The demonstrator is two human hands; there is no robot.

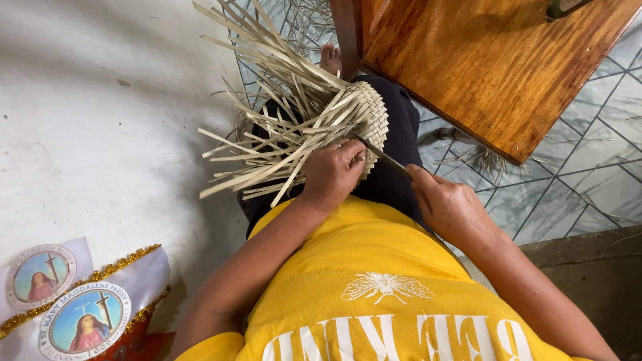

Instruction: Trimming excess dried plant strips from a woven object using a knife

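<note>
Head view looks straight down on a half-woven palm-leaf piece (364, 117), pale straw in colour, resting on the person's lap over dark trousers (401, 134). Its finished part is a tight curved band of plaiting on the right edge; from there a fan of loose strips (267, 100) sprays out to the left and upward, some bent, some straight, reaching over the floor.

The left hand (331, 175) lies just below the woven band, pressed against the work with the fingers curled around its lower edge and a few loose strips running under the palm. A ring shows on one finger. The right hand (449, 207) sits to the right and a little lower, apart from the weave, closed around the handle end of a thin dark blade (382, 157). The blade runs up and to the left, and its tip meets the plaited edge right beside the left hand's fingertips.

Below both forearms is a yellow shirt (374, 267) with a white insect print. A varnished wooden counter (495, 67) fills the upper right, standing on greenish patterned floor tiles (588, 167), where more scraps of strip lie. A bare foot (330, 59) shows beyond the knee. Lower left, white cloth with round picture badges and gold trim (87, 314) lies against a pale wall.
</note>
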